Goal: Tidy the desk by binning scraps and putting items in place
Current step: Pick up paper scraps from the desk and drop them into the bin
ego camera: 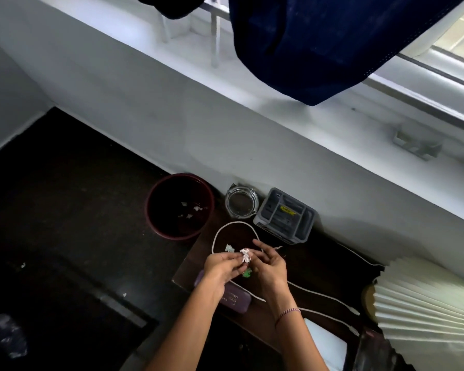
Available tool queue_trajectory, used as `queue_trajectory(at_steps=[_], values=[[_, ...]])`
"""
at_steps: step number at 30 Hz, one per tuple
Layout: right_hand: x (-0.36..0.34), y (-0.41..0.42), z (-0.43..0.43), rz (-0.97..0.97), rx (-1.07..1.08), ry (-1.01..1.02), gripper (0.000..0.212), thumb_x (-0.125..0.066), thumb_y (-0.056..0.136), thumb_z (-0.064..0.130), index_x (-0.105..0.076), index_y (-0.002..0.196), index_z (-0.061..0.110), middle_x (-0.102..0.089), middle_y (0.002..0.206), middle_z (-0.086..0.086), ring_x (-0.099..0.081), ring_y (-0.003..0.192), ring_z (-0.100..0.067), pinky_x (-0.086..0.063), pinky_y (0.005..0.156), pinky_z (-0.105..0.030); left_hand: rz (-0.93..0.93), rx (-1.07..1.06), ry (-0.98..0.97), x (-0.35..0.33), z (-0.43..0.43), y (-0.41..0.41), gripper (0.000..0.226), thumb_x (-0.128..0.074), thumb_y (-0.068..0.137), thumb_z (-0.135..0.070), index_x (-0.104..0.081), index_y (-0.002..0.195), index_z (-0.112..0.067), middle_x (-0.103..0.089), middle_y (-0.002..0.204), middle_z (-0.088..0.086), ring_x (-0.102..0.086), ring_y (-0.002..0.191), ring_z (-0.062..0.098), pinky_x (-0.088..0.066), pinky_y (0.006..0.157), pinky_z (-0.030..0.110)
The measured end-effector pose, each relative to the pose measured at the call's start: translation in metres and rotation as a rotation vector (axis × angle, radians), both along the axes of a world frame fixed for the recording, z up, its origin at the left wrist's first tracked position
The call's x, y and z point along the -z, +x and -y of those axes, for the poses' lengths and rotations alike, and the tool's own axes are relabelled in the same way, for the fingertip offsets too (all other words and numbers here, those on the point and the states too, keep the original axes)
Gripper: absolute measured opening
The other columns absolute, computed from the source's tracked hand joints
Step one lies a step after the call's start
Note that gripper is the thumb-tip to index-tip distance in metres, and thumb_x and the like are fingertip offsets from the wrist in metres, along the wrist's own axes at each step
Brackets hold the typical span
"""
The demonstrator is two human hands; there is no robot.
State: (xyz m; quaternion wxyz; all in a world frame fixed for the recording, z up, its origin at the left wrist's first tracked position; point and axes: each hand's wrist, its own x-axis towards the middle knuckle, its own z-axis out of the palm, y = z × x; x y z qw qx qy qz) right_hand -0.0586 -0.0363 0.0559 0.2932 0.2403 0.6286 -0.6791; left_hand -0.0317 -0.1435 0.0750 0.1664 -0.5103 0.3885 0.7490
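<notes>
Head view. Pinches a crumpled white scrap [245, 255] in the curled fingertips of the left hand [221, 269], low centre of the frame, just above the dark desk [319, 263]. Meets it with the right hand [268, 271], fingers loosely bent, forefinger out; cannot tell whether that hand grips. Leaves a pale scrap [229, 248] on the desk just up-left of the hands, a green scrap [246, 274] between them. Shows a maroon bin [177, 236] left of the desk with paper bits inside; beyond the hands, a white cord [237, 222], a glass ashtray [241, 204] and a grey organiser [287, 214]; at lower right, a pleated lampshade [423, 298].
</notes>
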Motion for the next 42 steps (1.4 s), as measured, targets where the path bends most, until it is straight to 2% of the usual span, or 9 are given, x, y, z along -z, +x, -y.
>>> queue_trajectory(at_steps=[6, 11, 15, 18, 22, 28, 33, 39, 42], values=[[-0.003, 0.008, 0.028, -0.031, -0.066, 0.066, 0.016, -0.063, 0.084, 0.0, -0.066, 0.099, 0.004, -0.071, 0.082, -0.012, -0.068, 0.077, -0.019, -0.056, 0.065, -0.022, 0.041, -0.136, -0.004, 0.002, 0.032, 0.009, 0.014, -0.061, 0.084, 0.005, -0.061, 0.095, 0.014, -0.064, 0.075, 0.014, -0.062, 0.069, 0.018, -0.056, 0.049, 0.016], [-0.005, 0.01, 0.059, -0.078, -0.179, 0.162, 0.019, -0.073, 0.075, 0.001, -0.066, 0.092, 0.007, -0.073, 0.086, -0.015, -0.071, 0.083, -0.024, -0.056, 0.082, -0.034, 0.046, -0.123, -0.049, 0.005, 0.058, 0.017, 0.003, -0.063, 0.08, 0.008, -0.065, 0.078, 0.006, -0.067, 0.076, 0.014, -0.066, 0.073, 0.019, -0.056, 0.059, 0.017], [-0.006, 0.004, 0.09, -0.108, -0.219, 0.289, 0.026, -0.079, 0.069, 0.001, -0.064, 0.085, 0.014, -0.072, 0.082, -0.003, -0.067, 0.066, -0.005, -0.052, 0.062, -0.012, 0.055, -0.179, -0.105, 0.006, 0.08, 0.016, 0.017, -0.061, 0.079, 0.013, -0.063, 0.067, 0.002, -0.064, 0.071, 0.013, -0.063, 0.066, 0.018, -0.055, 0.051, 0.013], [-0.007, -0.008, 0.117, -0.072, -0.214, 0.31, 0.026, -0.075, 0.071, -0.005, -0.059, 0.075, 0.015, -0.07, 0.074, -0.007, -0.067, 0.068, -0.015, -0.051, 0.052, -0.012, 0.062, -0.247, -0.159, 0.007, 0.098, 0.009, 0.02, -0.06, 0.079, 0.015, -0.061, 0.065, 0.0, -0.063, 0.073, 0.014, -0.062, 0.066, 0.019, -0.054, 0.049, 0.012], [-0.009, -0.032, 0.155, -0.078, -0.239, 0.333, 0.028, -0.069, 0.077, -0.007, -0.057, 0.068, 0.017, -0.07, 0.081, -0.011, -0.068, 0.072, -0.016, -0.054, 0.055, -0.018, 0.066, -0.351, -0.262, 0.009, 0.12, -0.007, 0.01, -0.06, 0.08, 0.012, -0.067, 0.08, 0.005, -0.065, 0.081, 0.016, -0.063, 0.065, 0.017, -0.053, 0.049, 0.011], [-0.009, -0.049, 0.181, -0.075, -0.176, 0.241, 0.024, -0.048, 0.093, 0.0, -0.064, 0.103, 0.015, -0.066, 0.102, -0.001, -0.065, 0.088, -0.014, -0.053, 0.055, -0.018, 0.128, -0.43, -0.317, 0.012, 0.155, -0.032, 0.029, -0.053, 0.091, -0.007, -0.06, 0.118, 0.002, -0.065, 0.116, 0.019, -0.064, 0.106, 0.027, -0.053, 0.086, 0.031], [0.001, -0.043, 0.158, -0.053, -0.139, 0.299, 0.028, -0.042, 0.095, 0.0, -0.063, 0.11, 0.011, -0.067, 0.104, -0.007, -0.064, 0.091, -0.016, -0.053, 0.068, -0.02, 0.178, -0.376, -0.251, 0.019, 0.155, -0.029, 0.036, -0.046, 0.094, -0.01, -0.051, 0.127, 0.005, -0.056, 0.131, 0.022, -0.057, 0.119, 0.031, -0.048, 0.089, 0.033], [0.016, -0.031, 0.114, -0.033, -0.085, 0.367, 0.027, -0.042, 0.095, 0.002, -0.065, 0.105, 0.013, -0.068, 0.092, -0.004, -0.064, 0.081, -0.011, -0.051, 0.068, -0.018, 0.193, -0.272, -0.193, 0.029, 0.124, -0.022, 0.039, -0.041, 0.096, -0.011, -0.046, 0.132, 0.004, -0.052, 0.135, 0.022, -0.053, 0.124, 0.032, -0.044, 0.098, 0.037], [0.022, -0.027, 0.09, -0.051, -0.076, 0.437, 0.029, -0.042, 0.094, 0.001, -0.066, 0.101, 0.014, -0.068, 0.093, -0.005, -0.063, 0.081, -0.012, -0.055, 0.076, -0.026, 0.195, -0.201, -0.169, 0.032, 0.102, -0.02, 0.04, -0.042, 0.096, -0.012, -0.046, 0.132, 0.005, -0.053, 0.135, 0.022, -0.054, 0.123, 0.032, -0.045, 0.096, 0.035]])
